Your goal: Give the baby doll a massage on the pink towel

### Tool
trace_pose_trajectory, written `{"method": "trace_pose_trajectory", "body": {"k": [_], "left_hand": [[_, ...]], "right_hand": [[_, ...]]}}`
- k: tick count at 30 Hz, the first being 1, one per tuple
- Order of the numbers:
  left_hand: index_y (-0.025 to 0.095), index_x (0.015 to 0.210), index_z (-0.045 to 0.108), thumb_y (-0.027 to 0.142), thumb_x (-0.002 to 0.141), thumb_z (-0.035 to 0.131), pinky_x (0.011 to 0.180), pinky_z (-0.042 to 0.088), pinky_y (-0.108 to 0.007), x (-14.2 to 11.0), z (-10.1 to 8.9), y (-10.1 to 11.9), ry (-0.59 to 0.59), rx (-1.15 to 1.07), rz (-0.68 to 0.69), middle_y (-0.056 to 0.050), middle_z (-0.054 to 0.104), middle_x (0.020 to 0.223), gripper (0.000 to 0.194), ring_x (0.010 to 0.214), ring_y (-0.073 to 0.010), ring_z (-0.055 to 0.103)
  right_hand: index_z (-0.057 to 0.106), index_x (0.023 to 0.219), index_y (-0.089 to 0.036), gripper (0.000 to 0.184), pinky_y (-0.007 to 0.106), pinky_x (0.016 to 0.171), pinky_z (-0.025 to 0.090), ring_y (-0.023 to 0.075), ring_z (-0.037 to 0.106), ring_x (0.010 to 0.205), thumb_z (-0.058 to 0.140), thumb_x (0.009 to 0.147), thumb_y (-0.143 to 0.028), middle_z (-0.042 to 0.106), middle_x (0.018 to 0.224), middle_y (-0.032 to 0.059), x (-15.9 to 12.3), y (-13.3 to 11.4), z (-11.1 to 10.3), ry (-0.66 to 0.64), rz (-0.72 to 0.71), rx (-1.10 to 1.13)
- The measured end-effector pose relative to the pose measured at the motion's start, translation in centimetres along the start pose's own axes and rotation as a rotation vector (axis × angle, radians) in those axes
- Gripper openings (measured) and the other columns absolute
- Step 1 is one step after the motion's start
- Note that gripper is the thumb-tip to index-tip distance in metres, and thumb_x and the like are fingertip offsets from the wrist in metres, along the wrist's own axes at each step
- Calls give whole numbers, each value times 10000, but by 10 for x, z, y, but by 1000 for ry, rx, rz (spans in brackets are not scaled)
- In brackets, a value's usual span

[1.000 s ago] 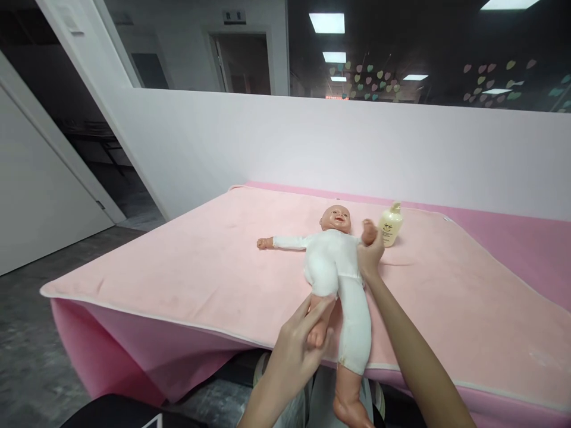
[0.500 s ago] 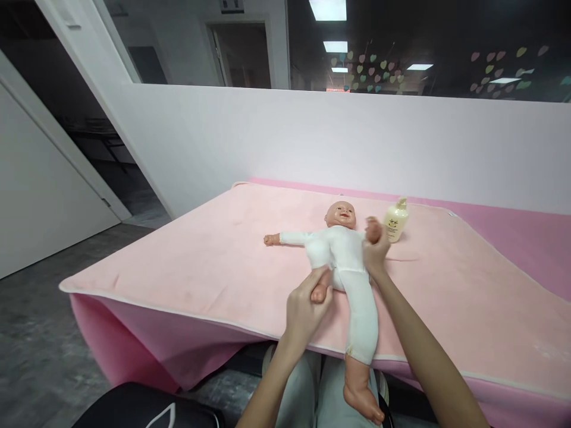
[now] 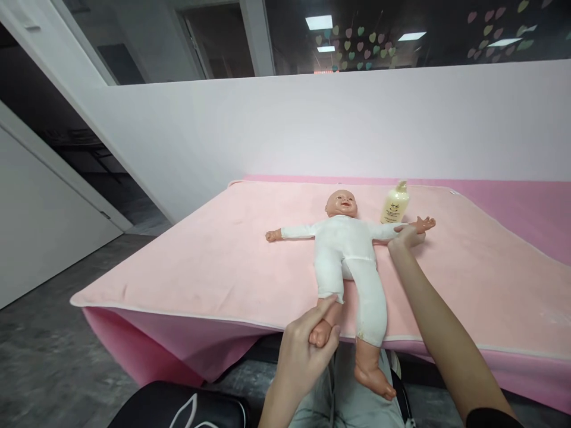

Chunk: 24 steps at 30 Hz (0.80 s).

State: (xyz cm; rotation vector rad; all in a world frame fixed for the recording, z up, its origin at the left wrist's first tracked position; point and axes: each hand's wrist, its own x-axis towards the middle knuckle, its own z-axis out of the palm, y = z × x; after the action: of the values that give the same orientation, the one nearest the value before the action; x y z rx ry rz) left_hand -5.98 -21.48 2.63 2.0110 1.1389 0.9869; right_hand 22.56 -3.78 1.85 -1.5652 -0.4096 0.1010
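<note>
– What's behind the desk?
– White wall, with dark glass above.
– Anything visible in it?
– Bright rectangular light panels, clusters of small pastel hearts, and farther left a dark doorway.
– And over to the left?
– White door beside a dim opening, too shadowy inside to make out.
– Underfoot?
– Mottled dark grey floor. Over the desk, pale pink cloth on deeper pink.
</note>
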Motion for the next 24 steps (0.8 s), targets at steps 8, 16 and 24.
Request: {"method": "trace_pose_trajectory", "body": {"k": [8,16,24], "left_hand": [[167,1248,507,247,772,504,899,442,-272,82,19,-15,127,-142,-74,-66,595,1189,483,1026,-179,584],[246,1245,514,237,753,528,742,475,-215,26,-17,22,-216,12,-43,10,681,866,493,746,-126,610],[162,1251,502,238,739,507,846,458,-276,56,-7,-4,-28,-174,-114,-8,651,905,518,869,-139,584]], "right_hand": [[596,945,-170,420,308,769,429,178,544,798,407,583,-72,621,869,53,-60,-12,4,-659,-793,-36],[542,945,-164,435,271,665,427,145,530,733,420,536,-80,594,855,13,-25,-1,8,-266,-286,236],[546,939,-167,438,299,729,438,163,549,774,410,534,-71,606,865,30,-43,-4,5,-364,-603,191]]}}
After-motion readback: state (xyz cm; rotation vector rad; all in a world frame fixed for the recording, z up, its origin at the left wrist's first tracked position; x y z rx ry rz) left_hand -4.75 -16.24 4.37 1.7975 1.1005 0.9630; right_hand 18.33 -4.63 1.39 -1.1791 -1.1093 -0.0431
